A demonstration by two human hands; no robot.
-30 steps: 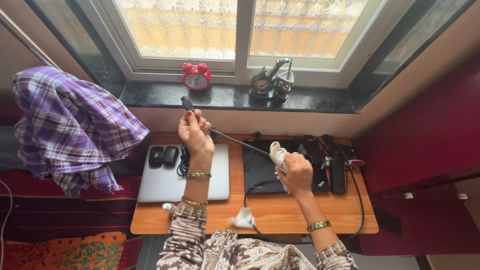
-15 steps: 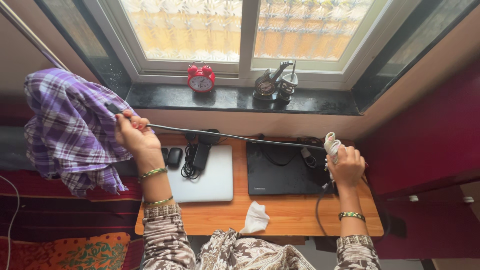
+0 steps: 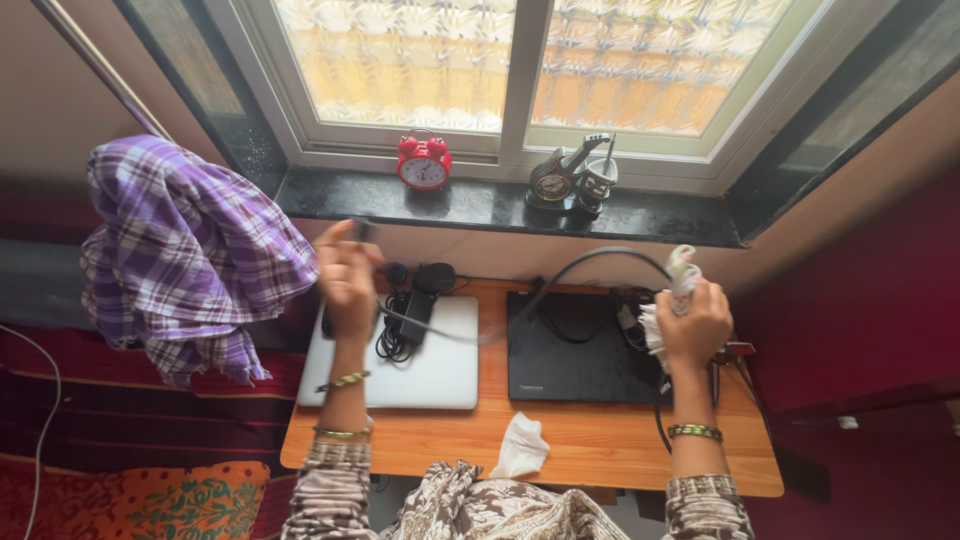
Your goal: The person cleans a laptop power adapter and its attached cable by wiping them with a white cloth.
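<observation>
My left hand (image 3: 347,270) pinches the black cable (image 3: 560,272); at three o'clock, my right hand (image 3: 692,325) clamps a white cloth (image 3: 672,300) around it.

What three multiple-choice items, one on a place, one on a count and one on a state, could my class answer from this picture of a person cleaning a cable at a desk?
1. Where does the red alarm clock stand?
A. on the black window sill
B. on the wooden desk
C. on the silver laptop

2. How many closed laptops lie on the wooden desk?
A. one
B. two
C. three

3. How does the black cable run between the hands?
A. pulled straight and taut
B. slack, in an upward arc
C. wound in a tight coil

Key:
1 A, the clock sits on the sill below the window.
2 B, a silver laptop and a black laptop lie side by side.
3 B, it curves up from the left hand to the right hand, which grips a white cloth.
</observation>
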